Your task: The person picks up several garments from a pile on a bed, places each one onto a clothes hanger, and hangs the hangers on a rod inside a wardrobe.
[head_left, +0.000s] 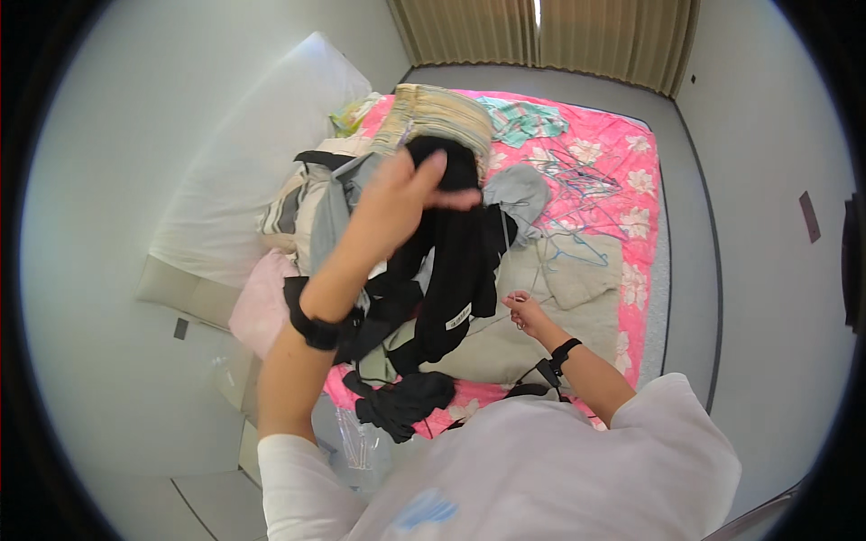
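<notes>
My left hand (410,194), raised high, grips a black garment (456,279) near its upper end. The garment hangs down in folds and has a small white patch near its lower edge. Lower and to the right, my right hand (521,311) is over a beige garment (577,284) spread on the bed. Its fingers are pinched together; what is between them, if anything, is too small to make out. A blue hanger (577,252) lies on the beige garment just beyond that hand. A light grey-blue cloth (519,194) sits right of the black garment.
The bed has a pink flowered sheet (636,144). Several hangers (582,176) lie tangled at its right. A striped pillow (442,113) and a green checked cloth (523,122) are at the far end. Heaped clothes (316,203) lie left, with a dark cloth (406,401) near me.
</notes>
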Available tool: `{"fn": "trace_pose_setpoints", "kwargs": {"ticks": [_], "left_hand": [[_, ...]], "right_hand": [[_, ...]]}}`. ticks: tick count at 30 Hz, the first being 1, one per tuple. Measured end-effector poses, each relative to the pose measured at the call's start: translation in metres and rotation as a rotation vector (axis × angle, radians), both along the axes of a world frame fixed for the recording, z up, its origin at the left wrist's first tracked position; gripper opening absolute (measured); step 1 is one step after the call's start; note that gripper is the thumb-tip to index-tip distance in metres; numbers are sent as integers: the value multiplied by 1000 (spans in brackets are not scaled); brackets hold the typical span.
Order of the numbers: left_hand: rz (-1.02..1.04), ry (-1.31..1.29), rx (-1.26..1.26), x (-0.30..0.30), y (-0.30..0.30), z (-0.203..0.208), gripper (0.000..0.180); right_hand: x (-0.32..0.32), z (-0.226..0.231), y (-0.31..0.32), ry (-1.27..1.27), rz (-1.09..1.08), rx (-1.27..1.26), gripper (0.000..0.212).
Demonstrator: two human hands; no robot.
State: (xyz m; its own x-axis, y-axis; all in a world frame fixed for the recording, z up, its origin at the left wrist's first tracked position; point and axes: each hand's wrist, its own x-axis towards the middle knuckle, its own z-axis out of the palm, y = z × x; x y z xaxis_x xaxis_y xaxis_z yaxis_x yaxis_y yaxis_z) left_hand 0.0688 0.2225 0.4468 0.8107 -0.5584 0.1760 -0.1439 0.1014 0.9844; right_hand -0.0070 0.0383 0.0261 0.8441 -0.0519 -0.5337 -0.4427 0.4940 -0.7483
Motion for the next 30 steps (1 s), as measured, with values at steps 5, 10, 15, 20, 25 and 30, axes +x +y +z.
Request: {"fn": "trace_pose_setpoints", "kwargs": {"ticks": [5,10,15,20,25,30], "left_hand": [[113,-233,-79,11,16,90,26],[127,-351,-106,27,46,131,28],[235,-365,-135,81,107,116,29],[391,-301,884,125,206,-28,35],[390,-337,336,-19,82,-148,45],[363,-509,403,-96,54,-271,80]], "right_hand": [[-3,34,47,-220,142,107,38],[-5,91,82,-578,113,-126,41],[22,175,77,-606,177,-325,48],[21,302,65,-454,178,-41,45],[51,344,38,-420,169,51,28],[51,373,44,-331,316,-82,23]]}}
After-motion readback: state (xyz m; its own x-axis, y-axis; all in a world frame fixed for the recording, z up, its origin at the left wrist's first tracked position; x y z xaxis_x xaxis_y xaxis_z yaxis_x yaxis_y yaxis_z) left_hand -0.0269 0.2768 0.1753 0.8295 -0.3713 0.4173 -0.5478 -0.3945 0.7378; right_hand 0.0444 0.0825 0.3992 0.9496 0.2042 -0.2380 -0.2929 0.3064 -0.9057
